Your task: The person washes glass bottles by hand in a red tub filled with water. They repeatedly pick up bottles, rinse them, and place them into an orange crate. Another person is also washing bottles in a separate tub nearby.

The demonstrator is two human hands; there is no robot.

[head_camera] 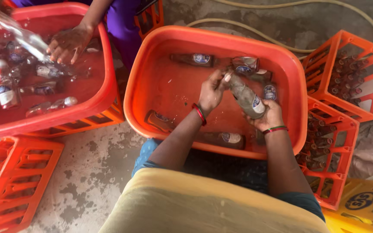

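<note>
Bare forearms, red bangles [200, 114] at wrists, yellow lap cloth [212, 203].

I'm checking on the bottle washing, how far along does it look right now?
Looks done: nothing clearly; whether the bottles filling two crates at the right are washed cannot be told. In hand: both hands, left hand and right hand, hold one bottle over the orange tub. Left: several bottles lying in that tub.
</note>
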